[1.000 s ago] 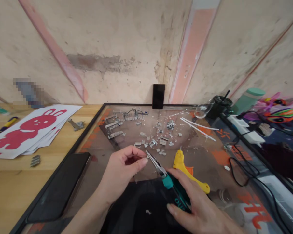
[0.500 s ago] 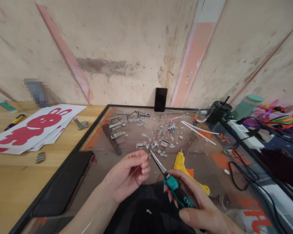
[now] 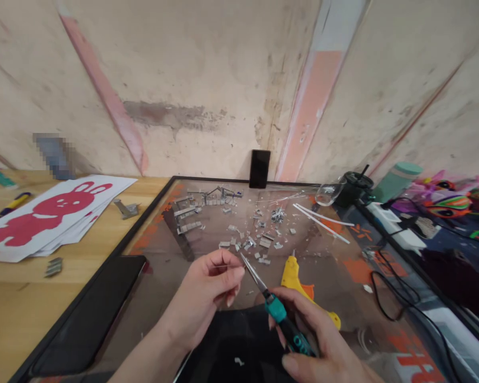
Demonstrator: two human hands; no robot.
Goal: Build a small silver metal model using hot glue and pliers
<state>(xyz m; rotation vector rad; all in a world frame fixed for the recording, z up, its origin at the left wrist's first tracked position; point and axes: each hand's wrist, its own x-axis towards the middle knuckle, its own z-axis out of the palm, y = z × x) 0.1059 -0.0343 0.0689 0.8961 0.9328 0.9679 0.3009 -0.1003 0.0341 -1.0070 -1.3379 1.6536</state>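
My right hand [image 3: 317, 327] is wrapped round long-nose pliers [image 3: 277, 309] with teal and black handles, their slim jaws pointing up and left. Close by the jaw tips, the thumb and fingers of my left hand [image 3: 209, 290] are pinched together on a thin strand [image 3: 225, 266]; its material is hard to make out. Whether the jaws touch the strand cannot be told. Beyond both hands, small silvery metal pieces [image 3: 264, 242] lie scattered on the glass-like table top [image 3: 211, 242], with a spiky silver cluster [image 3: 278, 215] among them.
A yellow glue gun [image 3: 292, 274] lies right of the pliers. Left are a large black phone [image 3: 91, 314] and bunny prints [image 3: 69, 205]. Another phone [image 3: 259, 168] leans on the wall. White sticks [image 3: 323, 223], a dark cup [image 3: 355, 189] and a black cable [image 3: 387, 298] are on the right.
My left hand has turned, its thumb now lying over the fingers and covering more of the strand. The pliers stay close to the fingertips. The view has shifted slightly.
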